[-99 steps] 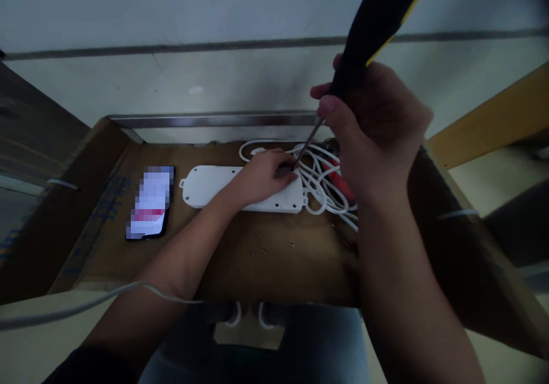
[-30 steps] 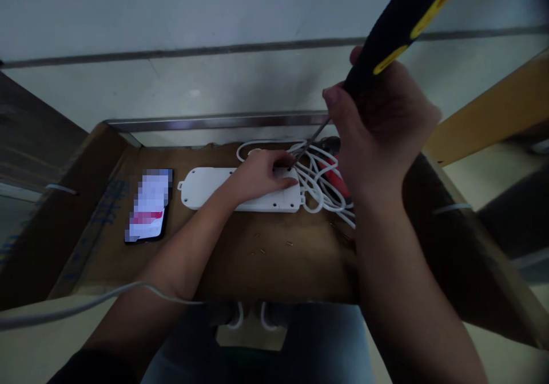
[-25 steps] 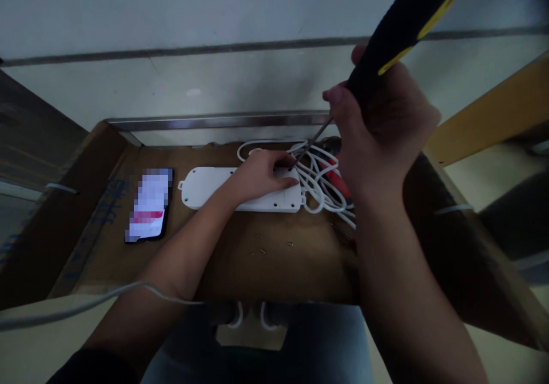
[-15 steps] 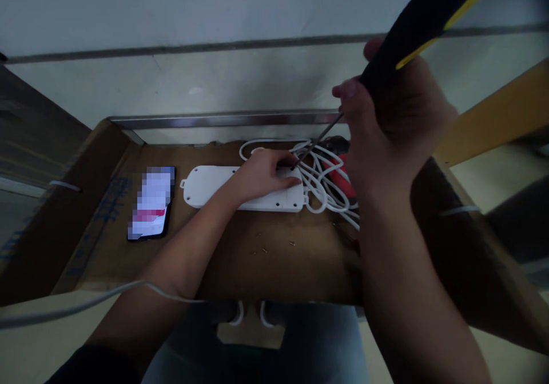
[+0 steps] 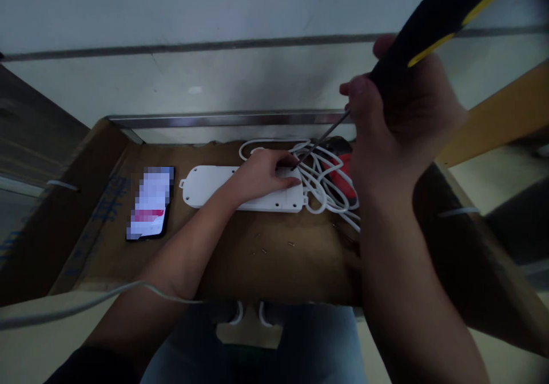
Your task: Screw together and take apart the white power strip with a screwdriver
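Note:
A white power strip [image 5: 206, 186] lies with its screw-hole side up on brown cardboard. My left hand [image 5: 263, 174] rests over its right half, thumb and fingers gripping across the strip. High at the right, my right hand [image 5: 401, 118] is wrapped round a black and yellow screwdriver [image 5: 441, 21]. Its thin shaft slants down to the left, and the tip meets the strip's upper right corner at a screw hole, close to my left fingertips. Whether a screw sits in that hole is hidden. Several small screws [image 5: 291, 244] lie on the cardboard in front of the strip.
A white cable [image 5: 315, 187] is coiled right of the strip, over a red and black object [image 5: 341, 175]. Left of the strip lies a phone [image 5: 150, 204] with its screen lit. Cardboard walls [image 5: 64, 201] stand at both sides, and a thin cord [image 5: 107, 294] crosses my left forearm.
My right hand and the screwdriver handle have shifted slightly to the right, while the tip stays at the strip's corner. My left hand keeps its place.

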A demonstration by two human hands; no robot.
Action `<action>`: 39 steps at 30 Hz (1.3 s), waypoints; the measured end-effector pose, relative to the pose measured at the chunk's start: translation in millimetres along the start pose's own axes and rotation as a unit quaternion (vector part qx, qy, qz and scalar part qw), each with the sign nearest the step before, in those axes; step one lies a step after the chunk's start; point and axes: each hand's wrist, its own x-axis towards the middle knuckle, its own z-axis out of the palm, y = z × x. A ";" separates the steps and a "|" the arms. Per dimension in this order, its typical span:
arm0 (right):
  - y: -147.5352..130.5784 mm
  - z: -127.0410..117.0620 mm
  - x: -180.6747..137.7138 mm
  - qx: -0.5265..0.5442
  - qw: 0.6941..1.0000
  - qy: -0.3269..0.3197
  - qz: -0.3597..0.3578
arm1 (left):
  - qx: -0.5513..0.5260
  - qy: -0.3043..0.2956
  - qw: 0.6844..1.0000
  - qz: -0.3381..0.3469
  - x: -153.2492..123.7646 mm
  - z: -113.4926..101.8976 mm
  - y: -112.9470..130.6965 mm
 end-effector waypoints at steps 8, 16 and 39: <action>9.5 2.1 -2.6 -0.010 1.000 -0.012 0.002 | -0.007 0.007 1.000 0.005 -0.3 1.3 -1.1; 8.9 4.0 -3.6 0.033 0.999 -0.032 0.020 | -0.008 0.052 0.998 0.044 1.3 5.9 -5.2; -7.1 12.4 -13.6 0.003 0.988 -0.151 0.010 | 0.032 0.086 0.995 0.044 4.0 21.3 -0.4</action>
